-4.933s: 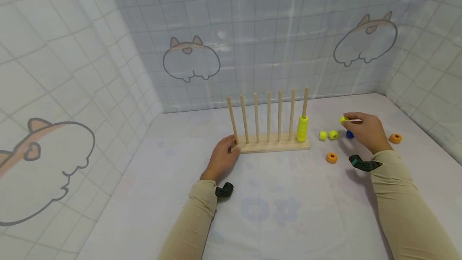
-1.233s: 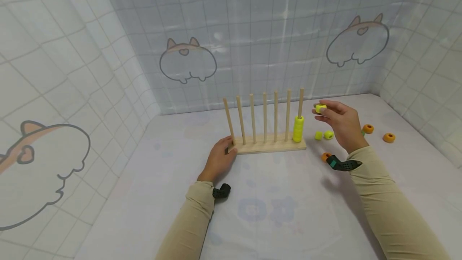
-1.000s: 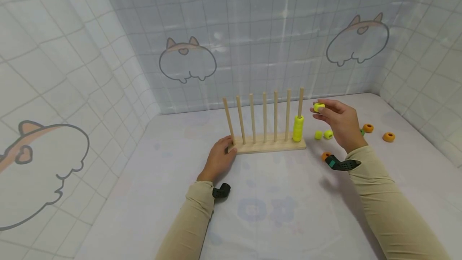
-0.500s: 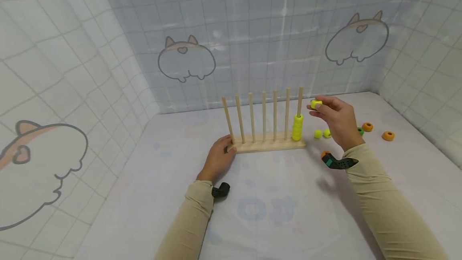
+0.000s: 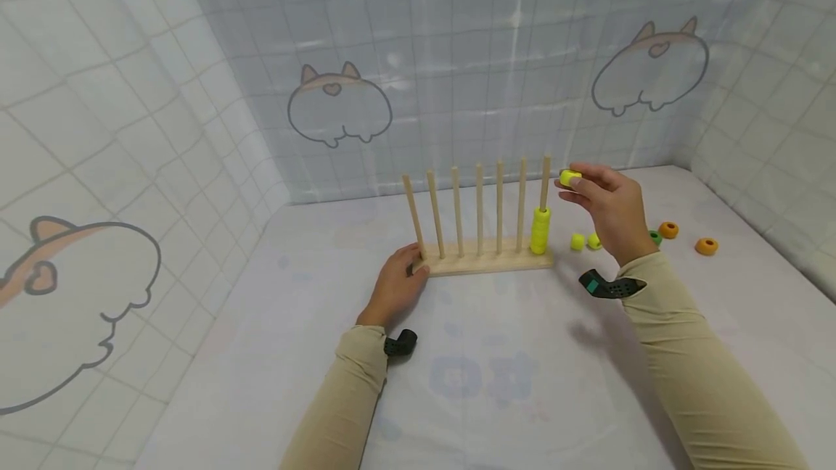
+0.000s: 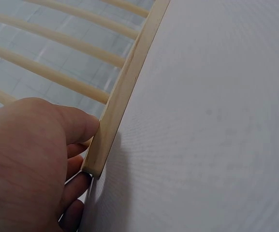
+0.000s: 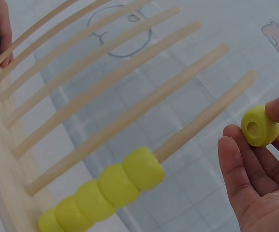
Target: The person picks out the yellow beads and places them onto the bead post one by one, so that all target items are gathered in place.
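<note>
A wooden peg rack with several upright pegs stands on the table. Its rightmost peg carries a stack of yellow beads; the other pegs are bare. My left hand grips the rack's left end, and in the left wrist view the thumb lies on the base's front edge. Between thumb and fingers, my right hand pinches a yellow bead just right of the rightmost peg's top. The bead is apart from the peg, with its hole showing in the right wrist view.
Two loose yellow beads lie right of the rack. Farther right are a green bead, partly behind the right hand, and two orange beads. A tile-patterned backdrop rises behind the table.
My right hand has lifted the yellow bead from the loose beads and carried it left and up towards the rightmost peg's top. The left hand stays on the rack's end.
</note>
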Demonstrator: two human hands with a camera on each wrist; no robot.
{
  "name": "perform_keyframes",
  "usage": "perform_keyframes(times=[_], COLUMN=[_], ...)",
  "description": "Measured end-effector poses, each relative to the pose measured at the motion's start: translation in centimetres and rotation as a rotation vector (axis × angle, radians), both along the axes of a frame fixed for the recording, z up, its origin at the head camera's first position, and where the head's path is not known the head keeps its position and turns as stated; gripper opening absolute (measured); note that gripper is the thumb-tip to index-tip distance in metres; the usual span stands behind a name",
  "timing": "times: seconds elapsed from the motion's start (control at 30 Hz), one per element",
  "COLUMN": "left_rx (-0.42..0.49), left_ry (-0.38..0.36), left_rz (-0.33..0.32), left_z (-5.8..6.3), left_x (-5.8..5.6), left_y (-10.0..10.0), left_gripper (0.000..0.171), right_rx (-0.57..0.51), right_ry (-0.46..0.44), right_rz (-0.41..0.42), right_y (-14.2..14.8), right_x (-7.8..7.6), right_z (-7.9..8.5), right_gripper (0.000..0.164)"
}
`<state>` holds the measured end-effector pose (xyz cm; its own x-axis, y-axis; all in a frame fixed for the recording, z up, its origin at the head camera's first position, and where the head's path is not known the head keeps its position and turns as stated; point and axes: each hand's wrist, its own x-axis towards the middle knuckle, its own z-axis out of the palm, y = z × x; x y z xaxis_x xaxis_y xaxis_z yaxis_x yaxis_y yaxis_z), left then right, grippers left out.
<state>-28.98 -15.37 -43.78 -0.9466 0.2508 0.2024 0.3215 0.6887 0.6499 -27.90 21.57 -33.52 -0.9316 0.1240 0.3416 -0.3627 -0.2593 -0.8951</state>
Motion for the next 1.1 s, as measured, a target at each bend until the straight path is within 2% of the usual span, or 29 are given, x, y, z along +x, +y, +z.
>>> perform_keyframes(times=[0.17, 0.43, 0.9, 1.1], left_rx=[-0.008, -0.003, -0.017, -0.007], left_ry=[-0.008, -0.004, -0.004, -0.007], left_rz=[-0.002, 0.006, 0.008, 0.004], left_z=[-0.2, -0.1, 0.0, 0.1], left_x=[0.0, 0.0, 0.0, 0.0], left_y=[0.0, 0.0, -0.1, -0.1], left_gripper=[0.047, 0.047, 0.047, 0.047], right_rx=[-0.022, -0.016, -0.022, -0.071], right_ry=[0.014, 0.044, 0.058, 0.063], right_rz=[0.007, -0.001, 0.0, 0.026], right_y=[-0.1, -0.7, -1.4, -1.5], right_x=[-0.3, -1.2, -1.5, -1.7], right_z=[0.5, 2.4, 3.8, 4.2], right_gripper=[0.035, 0.032, 0.029, 0.028])
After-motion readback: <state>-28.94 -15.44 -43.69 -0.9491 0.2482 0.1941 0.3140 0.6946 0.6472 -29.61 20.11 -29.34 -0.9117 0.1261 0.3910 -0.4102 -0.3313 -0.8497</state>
